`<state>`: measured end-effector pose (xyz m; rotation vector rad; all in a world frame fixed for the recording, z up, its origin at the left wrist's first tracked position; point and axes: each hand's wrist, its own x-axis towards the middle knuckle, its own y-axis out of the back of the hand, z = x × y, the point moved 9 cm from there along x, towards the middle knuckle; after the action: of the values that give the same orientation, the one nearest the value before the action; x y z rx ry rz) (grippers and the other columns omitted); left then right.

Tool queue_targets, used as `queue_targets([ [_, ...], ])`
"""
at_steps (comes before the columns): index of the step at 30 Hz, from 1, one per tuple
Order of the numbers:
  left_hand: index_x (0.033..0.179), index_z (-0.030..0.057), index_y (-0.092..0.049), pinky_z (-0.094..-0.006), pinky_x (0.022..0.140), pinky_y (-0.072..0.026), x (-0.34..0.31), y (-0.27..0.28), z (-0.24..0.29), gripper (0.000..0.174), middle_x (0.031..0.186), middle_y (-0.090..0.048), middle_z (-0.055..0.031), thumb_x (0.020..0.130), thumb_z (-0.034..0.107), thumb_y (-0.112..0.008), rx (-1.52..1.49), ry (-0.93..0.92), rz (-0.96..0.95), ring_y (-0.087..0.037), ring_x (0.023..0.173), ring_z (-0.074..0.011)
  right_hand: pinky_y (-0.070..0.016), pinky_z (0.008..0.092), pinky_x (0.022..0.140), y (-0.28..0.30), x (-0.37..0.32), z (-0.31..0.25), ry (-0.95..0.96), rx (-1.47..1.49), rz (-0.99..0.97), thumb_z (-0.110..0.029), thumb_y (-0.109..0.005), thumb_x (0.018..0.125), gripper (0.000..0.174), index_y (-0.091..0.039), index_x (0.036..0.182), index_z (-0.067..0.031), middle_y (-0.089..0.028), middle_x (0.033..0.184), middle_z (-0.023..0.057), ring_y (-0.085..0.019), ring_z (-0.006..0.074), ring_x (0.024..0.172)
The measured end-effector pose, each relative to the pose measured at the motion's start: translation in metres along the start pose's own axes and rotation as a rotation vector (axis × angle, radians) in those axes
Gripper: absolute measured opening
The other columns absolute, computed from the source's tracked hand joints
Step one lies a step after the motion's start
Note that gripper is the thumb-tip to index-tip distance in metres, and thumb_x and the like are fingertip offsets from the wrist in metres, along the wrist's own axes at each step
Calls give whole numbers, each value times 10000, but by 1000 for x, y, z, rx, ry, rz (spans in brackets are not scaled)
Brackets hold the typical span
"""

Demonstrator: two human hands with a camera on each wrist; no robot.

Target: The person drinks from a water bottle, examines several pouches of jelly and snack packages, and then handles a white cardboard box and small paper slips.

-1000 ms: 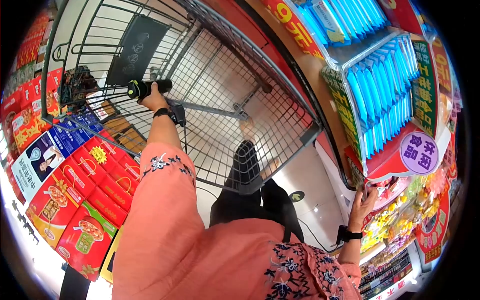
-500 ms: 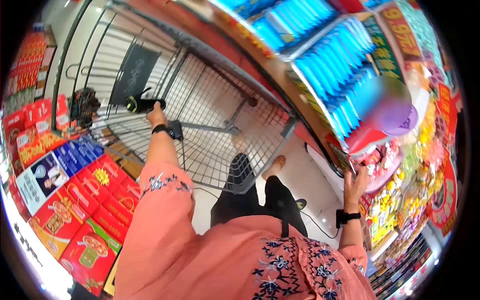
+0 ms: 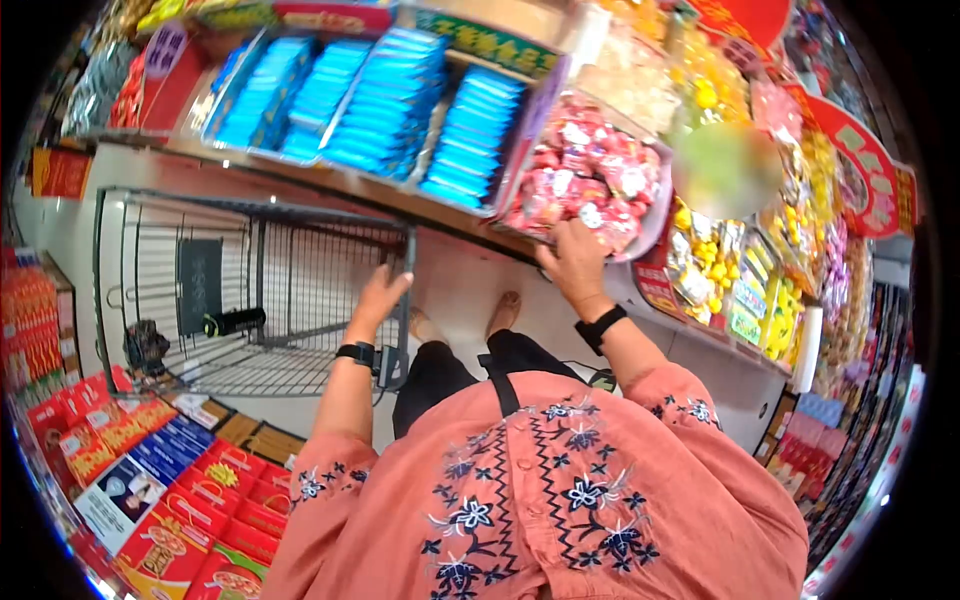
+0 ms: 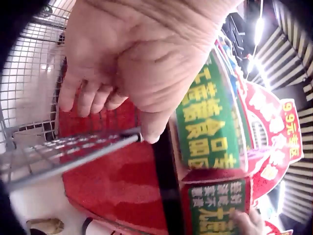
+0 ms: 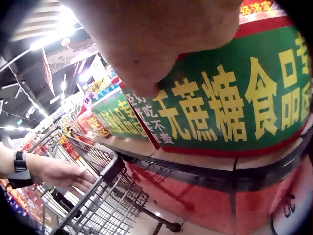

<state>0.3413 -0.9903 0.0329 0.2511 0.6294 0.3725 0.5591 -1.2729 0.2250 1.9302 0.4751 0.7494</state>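
My left hand (image 3: 380,297) hovers by the near end of the grey wire shopping cart (image 3: 320,215), with nothing in its grasp. Its fingers are loosely extended in the left wrist view, the thumb close to the cart's rim. Inside the cart lies a black cylinder with a green end (image 3: 235,321). My right hand (image 3: 580,262) rests at the front edge of a bin of pink-wrapped candies (image 3: 590,165). In the right wrist view its tip overlaps the green sign (image 5: 230,98) on the bin front; most of its fingers are hidden.
Blue packets (image 3: 385,100) fill trays left of the candies, along the display's front. Yellow-wrapped sweets (image 3: 705,260) lie to the right. Red gift boxes (image 3: 165,545) are stacked at lower left. A dark patterned bundle (image 3: 146,345) sits at the cart's far end.
My left hand has let go of the black cylinder, now lying in the cart, and drawn back. The view has turned right, toward the display. My right hand has stayed by the candy bin.
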Motion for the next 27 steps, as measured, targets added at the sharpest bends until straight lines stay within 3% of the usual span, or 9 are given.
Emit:
queue_targets([
  [2,1426,-138,-416,-440,1119,-392,4,-34,6,845,1407,-513,-339,881,439,-705,139,-3,-66,-511,1322,-435,-450,485,700,3,-3,5,-18,18,-18,-239,-757,748,304,-563,925,-86,-534,877,130,-573,343,837],
  [8,1331,-98,-496,-472,1058,-433,-5,-53,17,614,1272,-589,-332,885,282,-679,362,2,150,-545,1230,-476,-455,446,818,45,-11,19,50,367,-23,-115,-709,794,284,-586,1044,-61,-548,970,134,-565,347,935],
  [10,1400,-46,-450,-506,873,-510,7,-54,-15,567,1077,-671,-332,943,250,-609,489,-2,149,-647,1042,-479,-454,447,816,66,-16,33,54,419,13,-102,-699,801,268,-587,1041,-61,-557,975,137,-568,349,936],
  [12,1384,-38,-456,-528,839,-510,3,-57,-2,526,1037,-671,-344,951,228,-589,617,-89,196,-639,1025,-503,-453,455,824,86,-17,56,29,427,65,-84,-689,813,251,-591,1043,-56,-572,979,143,-571,355,938],
  [15,1268,21,-526,-562,889,-491,-18,-67,41,361,1108,-649,-326,932,148,-555,517,121,167,-609,1037,-523,-453,463,848,103,-21,92,-66,417,76,-111,-695,836,251,-589,1050,-33,-577,987,149,-568,365,960],
  [17,1225,12,-552,-540,924,-485,-3,-67,21,330,1105,-656,-323,922,141,-575,718,22,214,-609,1080,-505,-450,464,860,105,-18,112,-58,373,98,-130,-703,841,260,-585,1046,-23,-576,1000,156,-562,369,979],
  [22,1271,-33,-551,-532,963,-481,-8,-79,25,407,1154,-643,-322,911,151,-604,689,78,142,-605,1101,-492,-453,460,935,92,-12,126,-84,254,114,-198,-764,804,469,-564,1177,4,-579,1085,185,-554,378,1056],
  [25,1370,-49,-507,-488,1066,-431,-5,-87,20,534,1312,-572,-346,927,226,-622,734,144,27,-541,1249,-475,-453,462,960,78,-7,130,-146,226,9,-246,-804,766,613,-542,1260,6,-575,1146,195,-552,384,1082],
  [27,1310,-30,-540,-506,1020,-458,-9,-90,18,481,1227,-617,-325,902,203,-642,723,108,41,-573,1186,-478,-450,468,962,71,-3,133,-181,202,-35,-284,-826,741,671,-541,1283,-8,-577,1159,197,-550,386,1090],
])
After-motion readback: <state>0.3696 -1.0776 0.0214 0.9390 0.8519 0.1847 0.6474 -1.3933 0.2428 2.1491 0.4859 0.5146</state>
